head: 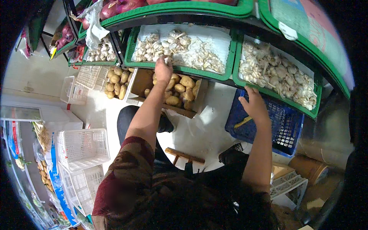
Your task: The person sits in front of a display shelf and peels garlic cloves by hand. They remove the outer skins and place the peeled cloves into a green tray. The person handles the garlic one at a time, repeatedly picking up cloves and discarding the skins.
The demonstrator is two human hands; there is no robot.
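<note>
My left hand [164,69] reaches to the front rim of a green plastic tray [126,49], its fingertips at a garlic bulb near the pile's front edge; how firmly it grips is hard to see. Garlic bulbs [146,49] fill that tray's left side, and loose garlic skins [204,56] lie on its white liner to the right. My right hand [254,103] has its fingers apart and holds nothing, with fingertips near the front rim of a second green tray [237,67]. More garlic bulbs [284,72] are heaped there.
Red onions [123,7] sit on the shelf above. Below stand a cardboard box [201,97] of potatoes [172,100] and a blue plastic crate [276,126]. White plastic baskets [83,146] are stacked at left. A wooden stool edge [185,155] shows between my legs.
</note>
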